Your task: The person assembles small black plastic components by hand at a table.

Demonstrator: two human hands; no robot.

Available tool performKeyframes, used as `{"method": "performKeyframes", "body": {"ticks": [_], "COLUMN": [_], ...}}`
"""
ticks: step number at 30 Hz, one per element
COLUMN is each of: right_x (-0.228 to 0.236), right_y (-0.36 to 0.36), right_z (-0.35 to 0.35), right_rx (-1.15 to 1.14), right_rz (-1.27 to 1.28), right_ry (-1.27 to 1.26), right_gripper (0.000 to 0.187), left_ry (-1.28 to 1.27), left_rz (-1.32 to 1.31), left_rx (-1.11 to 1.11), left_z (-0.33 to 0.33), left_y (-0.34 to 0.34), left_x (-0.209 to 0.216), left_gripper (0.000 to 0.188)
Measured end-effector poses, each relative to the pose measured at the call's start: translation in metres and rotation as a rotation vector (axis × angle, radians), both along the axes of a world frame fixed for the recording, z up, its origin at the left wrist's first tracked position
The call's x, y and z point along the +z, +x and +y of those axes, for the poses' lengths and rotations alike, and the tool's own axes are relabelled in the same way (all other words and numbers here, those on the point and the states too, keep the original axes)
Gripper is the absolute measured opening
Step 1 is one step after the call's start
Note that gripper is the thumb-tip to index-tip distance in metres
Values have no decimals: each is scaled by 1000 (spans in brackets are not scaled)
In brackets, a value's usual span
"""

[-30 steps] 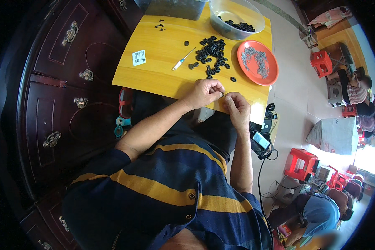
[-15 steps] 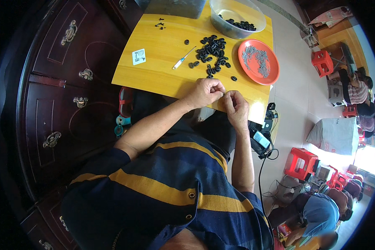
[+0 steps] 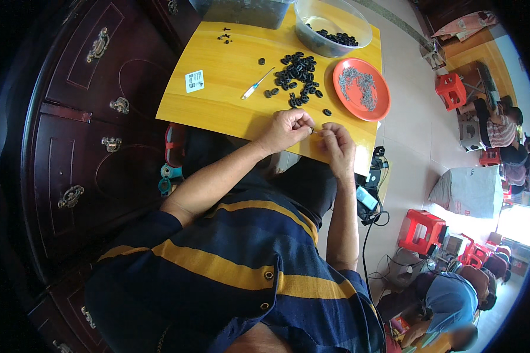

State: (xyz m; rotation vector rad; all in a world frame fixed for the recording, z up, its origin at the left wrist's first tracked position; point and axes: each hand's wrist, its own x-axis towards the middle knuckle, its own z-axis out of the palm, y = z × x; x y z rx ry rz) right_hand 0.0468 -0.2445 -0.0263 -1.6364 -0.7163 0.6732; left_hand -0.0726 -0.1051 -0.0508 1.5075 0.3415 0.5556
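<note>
My left hand (image 3: 290,130) is closed in a pinch at the table's near edge, with a small black part (image 3: 312,130) just showing at its fingertips. Close beside it, my right hand (image 3: 339,147) also pinches; a thin, pale sliver seems to show at its fingertips, too small to name. Beyond my hands lies a loose pile of small black oval rings (image 3: 297,70). One black ring (image 3: 327,112) sits apart, nearer to me. To the right, an orange-red plate (image 3: 385,105) holds many small grey metal pieces (image 3: 364,88).
A small screwdriver (image 3: 250,90) and a white printed card (image 3: 194,81) lie on the yellow table (image 3: 218,112). Behind stand a clear bowl (image 3: 362,29) with more rings and a grey bin (image 3: 241,12). Dark drawers (image 3: 76,153) line the left. Red stools (image 3: 421,230) and people occupy the right.
My right hand has drawn slightly away from the left, and its fingertips have risen a little. The gap between the two hands is wider, with something thin showing there.
</note>
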Motion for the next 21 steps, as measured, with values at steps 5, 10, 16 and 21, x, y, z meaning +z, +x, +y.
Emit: {"method": "performKeyframes", "body": {"ticks": [5,10,16,21], "right_x": [1,3,3,1], "right_y": [24,27,28,19], "right_z": [18,34,41,31], "right_rx": [-149,-120,-120,-150], "right_rz": [-510,-798,-849,-368], "right_ry": [-106,-136,-318,-118], "right_gripper": [13,16,19,11], "left_ry": [-151,-163,-144,-180], "left_rz": [20,17,-2,-7], "left_rx": [21,12,40,75], "left_z": [2,3,2,1], "left_y": [-2,-4,-2,-2], "left_x": [6,8,5,8], "left_gripper": [11,10,9,10]}}
